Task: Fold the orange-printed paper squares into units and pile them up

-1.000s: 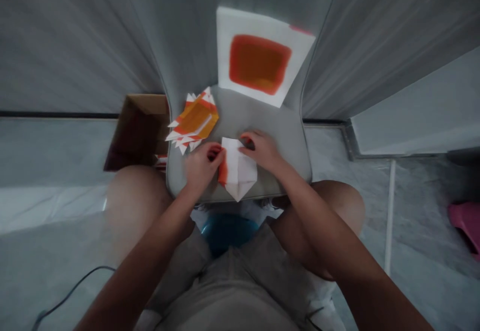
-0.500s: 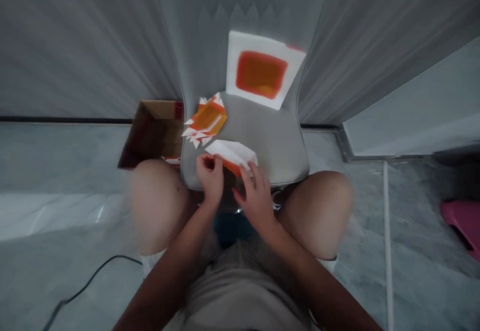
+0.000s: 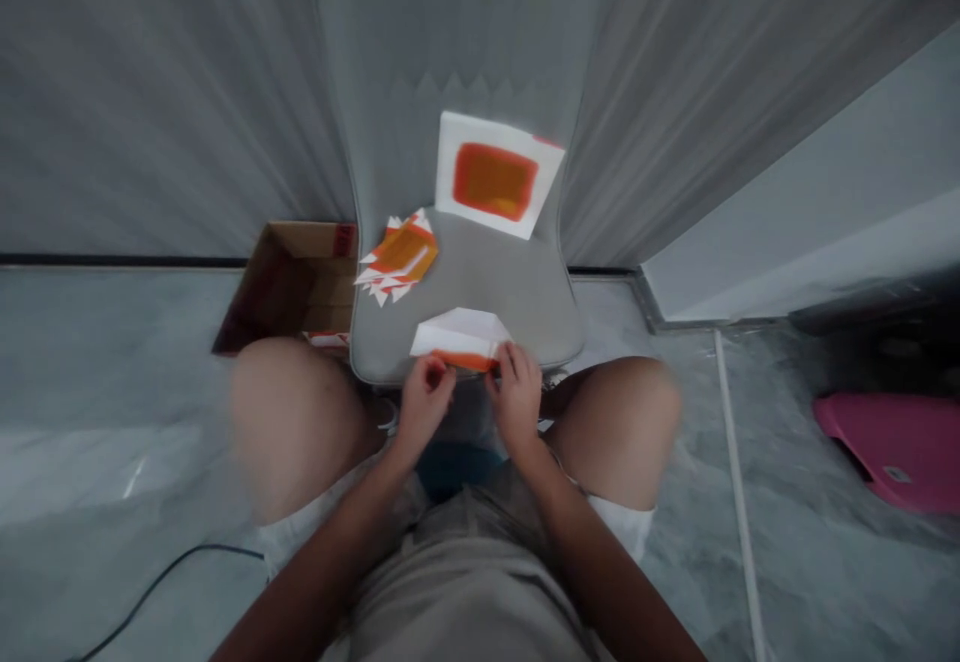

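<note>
A partly folded sheet of paper (image 3: 463, 328), white with an orange strip along its near edge, is held at the front of the grey chair seat (image 3: 480, 277). My left hand (image 3: 427, 394) pinches its near left edge between thumb and fingers. At the near right corner, my right hand (image 3: 516, 389) grips the same paper, fingers on top and thumb tucked close. Left of the paper lies a pile of folded orange-and-white paper pieces (image 3: 403, 254) with pointed ends. Leaning on the chair back is a white sheet with an orange square (image 3: 495, 182).
An open cardboard box (image 3: 281, 287) stands on the floor left of the chair, with some orange-and-white paper near its front. A pink plastic object (image 3: 900, 447) is on the floor at right. A dark cable (image 3: 172, 567) runs along the floor at lower left. Grey curtains (image 3: 172, 92) hang behind.
The folded paper has turned so its near edge lies more level. My right hand has drawn its fingers in from spread to gripping the right corner. The whole view has shifted slightly.
</note>
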`<state>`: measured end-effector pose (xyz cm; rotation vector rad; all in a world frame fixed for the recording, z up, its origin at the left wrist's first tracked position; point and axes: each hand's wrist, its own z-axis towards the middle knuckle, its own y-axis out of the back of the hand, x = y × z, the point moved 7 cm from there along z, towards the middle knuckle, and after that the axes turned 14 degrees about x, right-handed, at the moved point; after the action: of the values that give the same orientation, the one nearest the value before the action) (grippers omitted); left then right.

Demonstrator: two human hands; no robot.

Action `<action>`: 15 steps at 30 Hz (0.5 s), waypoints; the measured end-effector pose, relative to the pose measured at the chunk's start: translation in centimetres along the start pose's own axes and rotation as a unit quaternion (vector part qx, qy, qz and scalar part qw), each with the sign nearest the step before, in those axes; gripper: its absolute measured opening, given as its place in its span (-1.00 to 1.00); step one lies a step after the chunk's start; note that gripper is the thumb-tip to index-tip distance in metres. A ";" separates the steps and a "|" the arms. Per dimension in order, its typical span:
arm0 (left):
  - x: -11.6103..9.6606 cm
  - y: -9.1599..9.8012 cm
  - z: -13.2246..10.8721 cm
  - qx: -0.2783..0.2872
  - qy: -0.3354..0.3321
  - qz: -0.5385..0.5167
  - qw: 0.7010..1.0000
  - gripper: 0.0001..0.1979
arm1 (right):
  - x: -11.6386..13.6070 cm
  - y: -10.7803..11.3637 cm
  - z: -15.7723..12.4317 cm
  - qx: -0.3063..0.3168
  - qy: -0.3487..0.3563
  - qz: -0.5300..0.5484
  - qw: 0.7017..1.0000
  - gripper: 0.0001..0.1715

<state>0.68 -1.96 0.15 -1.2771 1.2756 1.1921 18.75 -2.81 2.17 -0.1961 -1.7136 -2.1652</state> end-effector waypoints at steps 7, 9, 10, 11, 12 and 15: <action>1.8 1.0 -5.5 0.181 0.062 0.128 0.973 -0.80 | -1.1 0.7 0.4 -0.004 0.042 0.000 0.999 -0.55; 1.3 2.2 -6.2 0.151 0.049 0.154 0.975 -0.79 | -1.8 1.1 1.1 0.012 0.065 0.015 0.998 -0.56; 0.8 2.8 -6.4 0.131 0.036 0.163 0.977 -0.79 | -2.2 1.4 1.7 0.020 0.078 0.025 0.996 -0.56; 0.1 3.3 -6.4 0.110 0.019 0.169 0.979 -0.79 | -2.7 1.6 2.5 0.025 0.090 0.034 0.995 -0.56; -0.6 3.7 -6.2 0.089 0.000 0.173 0.981 -0.79 | -3.2 1.8 3.5 0.028 0.104 0.041 0.993 -0.56; -3.1 4.6 -4.9 0.029 -0.063 0.201 0.977 -0.81 | -4.6 1.7 7.7 0.057 0.154 0.053 0.985 -0.61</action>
<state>-3.79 -6.65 3.77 -0.9074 1.5055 1.4800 22.74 5.20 4.12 0.0745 -1.6037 -1.8996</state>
